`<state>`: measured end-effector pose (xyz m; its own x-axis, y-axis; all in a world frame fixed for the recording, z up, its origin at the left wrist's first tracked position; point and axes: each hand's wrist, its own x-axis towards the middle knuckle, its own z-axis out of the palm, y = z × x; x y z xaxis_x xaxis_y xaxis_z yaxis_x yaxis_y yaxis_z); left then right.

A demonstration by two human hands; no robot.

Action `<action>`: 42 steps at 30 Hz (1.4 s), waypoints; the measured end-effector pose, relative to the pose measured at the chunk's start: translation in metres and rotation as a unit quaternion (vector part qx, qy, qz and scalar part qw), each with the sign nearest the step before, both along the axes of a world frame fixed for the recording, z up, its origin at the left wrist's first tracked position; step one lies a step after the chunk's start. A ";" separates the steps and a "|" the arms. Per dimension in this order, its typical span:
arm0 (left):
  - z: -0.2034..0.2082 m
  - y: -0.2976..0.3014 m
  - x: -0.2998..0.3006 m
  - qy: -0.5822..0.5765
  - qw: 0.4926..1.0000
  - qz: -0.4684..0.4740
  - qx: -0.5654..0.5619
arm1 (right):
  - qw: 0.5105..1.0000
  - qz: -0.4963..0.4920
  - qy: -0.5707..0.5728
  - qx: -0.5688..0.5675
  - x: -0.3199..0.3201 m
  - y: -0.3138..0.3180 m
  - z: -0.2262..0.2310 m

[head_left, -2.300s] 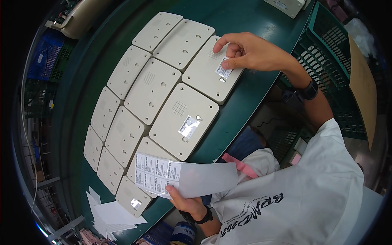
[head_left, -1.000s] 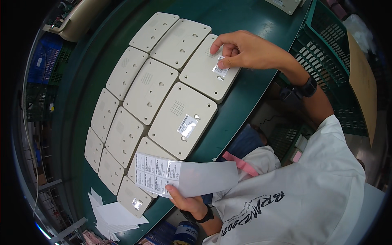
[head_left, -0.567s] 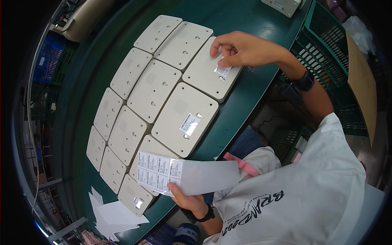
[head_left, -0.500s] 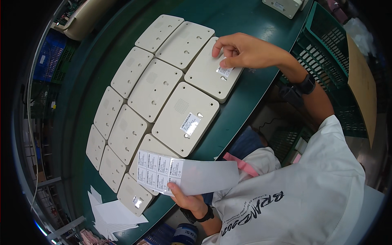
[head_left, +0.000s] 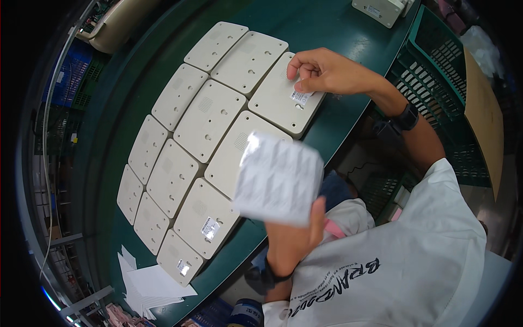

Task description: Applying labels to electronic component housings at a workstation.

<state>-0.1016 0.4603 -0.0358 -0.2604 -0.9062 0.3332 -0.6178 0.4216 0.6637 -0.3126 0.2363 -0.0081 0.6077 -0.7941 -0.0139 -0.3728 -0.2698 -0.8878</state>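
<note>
My left hand (head_left: 291,240) grips a sheet of white sticker labels (head_left: 280,177), blurred by motion and raised over a cream plastic casing (head_left: 220,166). My right hand (head_left: 321,71) is over the far right casing (head_left: 275,101), fingers curled. Its thumb is at the upper edge of a small printed label (head_left: 301,96) on that casing, and the fingers hide part of it. Closer to me, two more casings carry labels; one shiny label (head_left: 210,228) shows plainly. Several other casings, such as the one in the middle (head_left: 210,120), show screw holes and keyhole slots.
The casings lie in rows on a green table (head_left: 305,27). White paper sheets (head_left: 155,286) are at its lower left end. Beyond the right edge stand a green plastic crate (head_left: 436,49) and a cardboard sheet (head_left: 482,114). Another cream device (head_left: 378,10) sits at the top.
My left hand has swung the label sheet up and to the right, uncovering a labelled casing at the near side. The right hand has stayed almost in place.
</note>
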 end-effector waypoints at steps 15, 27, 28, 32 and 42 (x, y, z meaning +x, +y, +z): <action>-0.017 -0.047 -0.039 -0.244 0.965 0.055 -0.076 | 0.987 -0.004 -0.107 0.121 -0.009 -0.012 0.006; -0.033 -0.048 -0.037 -0.292 0.946 0.079 -0.118 | 0.998 0.001 -0.018 0.053 -0.004 -0.004 0.004; -0.033 -0.048 -0.037 -0.300 0.944 0.077 -0.116 | 0.999 0.002 -0.007 0.036 -0.003 -0.003 0.004; -0.031 -0.049 -0.037 -0.311 0.940 0.075 -0.121 | 1.000 -0.012 -0.005 0.021 -0.002 0.000 0.003; -0.008 -0.061 -0.040 -0.226 0.971 0.022 -0.069 | 1.000 -0.004 -0.020 0.002 -0.003 0.000 0.000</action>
